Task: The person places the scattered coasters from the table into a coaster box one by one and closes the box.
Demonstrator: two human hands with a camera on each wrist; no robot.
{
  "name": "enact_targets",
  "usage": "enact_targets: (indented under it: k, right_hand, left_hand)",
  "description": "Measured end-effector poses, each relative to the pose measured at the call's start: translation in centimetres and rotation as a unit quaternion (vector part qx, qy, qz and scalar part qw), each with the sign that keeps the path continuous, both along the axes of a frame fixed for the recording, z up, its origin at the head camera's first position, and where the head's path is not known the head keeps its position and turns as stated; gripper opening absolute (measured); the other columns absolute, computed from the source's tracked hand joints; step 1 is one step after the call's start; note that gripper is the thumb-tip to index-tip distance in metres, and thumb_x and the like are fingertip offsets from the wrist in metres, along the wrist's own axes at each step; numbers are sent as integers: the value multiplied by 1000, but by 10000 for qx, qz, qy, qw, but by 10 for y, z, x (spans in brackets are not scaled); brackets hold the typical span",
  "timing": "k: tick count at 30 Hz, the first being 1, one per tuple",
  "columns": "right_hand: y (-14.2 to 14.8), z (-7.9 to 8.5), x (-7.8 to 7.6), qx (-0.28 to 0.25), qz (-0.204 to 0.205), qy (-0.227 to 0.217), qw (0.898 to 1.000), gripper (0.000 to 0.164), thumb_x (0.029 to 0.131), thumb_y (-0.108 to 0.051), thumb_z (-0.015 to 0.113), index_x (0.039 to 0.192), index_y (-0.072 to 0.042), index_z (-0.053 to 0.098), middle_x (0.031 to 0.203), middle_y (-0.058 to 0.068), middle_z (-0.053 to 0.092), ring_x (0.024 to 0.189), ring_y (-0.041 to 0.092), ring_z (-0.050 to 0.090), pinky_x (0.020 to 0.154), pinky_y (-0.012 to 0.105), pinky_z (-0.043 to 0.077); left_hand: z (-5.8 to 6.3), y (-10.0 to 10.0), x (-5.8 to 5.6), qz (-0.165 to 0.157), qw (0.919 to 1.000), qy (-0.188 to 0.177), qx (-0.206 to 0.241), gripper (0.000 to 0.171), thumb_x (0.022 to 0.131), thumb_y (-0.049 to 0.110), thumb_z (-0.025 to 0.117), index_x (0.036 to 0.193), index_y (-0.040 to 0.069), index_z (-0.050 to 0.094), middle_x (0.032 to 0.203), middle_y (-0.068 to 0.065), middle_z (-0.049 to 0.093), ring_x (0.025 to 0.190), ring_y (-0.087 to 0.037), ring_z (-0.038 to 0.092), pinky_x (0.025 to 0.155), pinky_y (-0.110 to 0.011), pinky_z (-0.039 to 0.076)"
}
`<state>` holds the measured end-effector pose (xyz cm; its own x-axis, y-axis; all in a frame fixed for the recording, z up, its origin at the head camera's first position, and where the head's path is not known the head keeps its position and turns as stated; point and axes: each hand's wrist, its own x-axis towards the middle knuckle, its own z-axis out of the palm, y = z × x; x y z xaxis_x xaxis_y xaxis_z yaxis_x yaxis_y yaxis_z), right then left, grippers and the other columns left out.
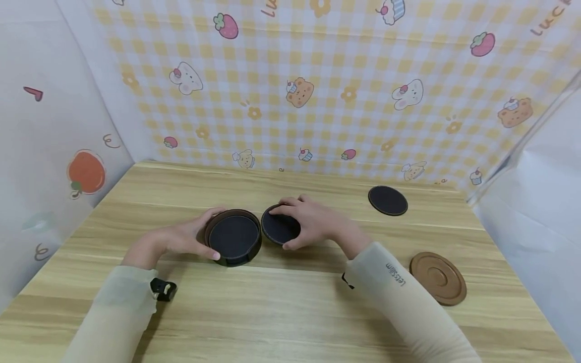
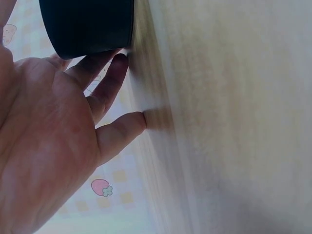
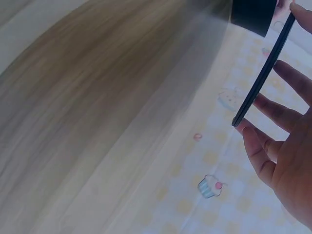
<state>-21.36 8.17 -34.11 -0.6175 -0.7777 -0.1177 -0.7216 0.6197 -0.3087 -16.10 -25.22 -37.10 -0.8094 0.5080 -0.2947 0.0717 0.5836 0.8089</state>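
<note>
Clasping a round black holder (image 2: 90,29) by its side in the left grip (image 1: 188,239), with one inner coaster (image 1: 233,236) in view; pinching a black coaster (image 1: 280,229) by its edges in the right grip (image 1: 313,222), just beside the holder. Best handled, probably, by bracing the holder, keeping the pinch at the coaster's edges and minding the raised wall, the likeliest snag. Showing bare worktop (image 1: 281,312) on the near side of both grips, patterned cloth (image 1: 272,126) at its far edge; to the right grip's right, a far coaster (image 1: 388,200) and, nearer, a brown disc (image 1: 438,278) to skirt.
</note>
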Motion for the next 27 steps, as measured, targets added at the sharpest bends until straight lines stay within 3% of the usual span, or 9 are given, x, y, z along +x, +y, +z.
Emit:
enact_targets:
  k: [6,15,27]
  right_hand:
    - [-19,-1,3,-234,58,-21,9997,82,78,-49,76,150,-28,42,159,7,34,127,30,41,100,43,45]
    - [-52,-4,10,-384,234,205,9988,82,78,-52,74,150,-28,42,159,2,35,126,23,39,100,47,39]
    - [-79,-8,14,-274,274,339,9987,83,81,-56,72,153,-33,37,161,-2,30,130,21,36,105,47,36]
  left_hand:
    - [1,0,0,4,10000,-18,6,114,77,26,85,158,15,6,160,-26,21,149,-49,10,112,-74,10]
    - [-1,-1,-3,-244,9995,69,206,109,79,24,84,157,13,7,157,-24,28,145,-46,24,113,-69,16]
    - [-2,-1,-3,-184,9998,18,78,112,80,27,83,158,13,3,160,-29,16,147,-50,15,113,-73,12]
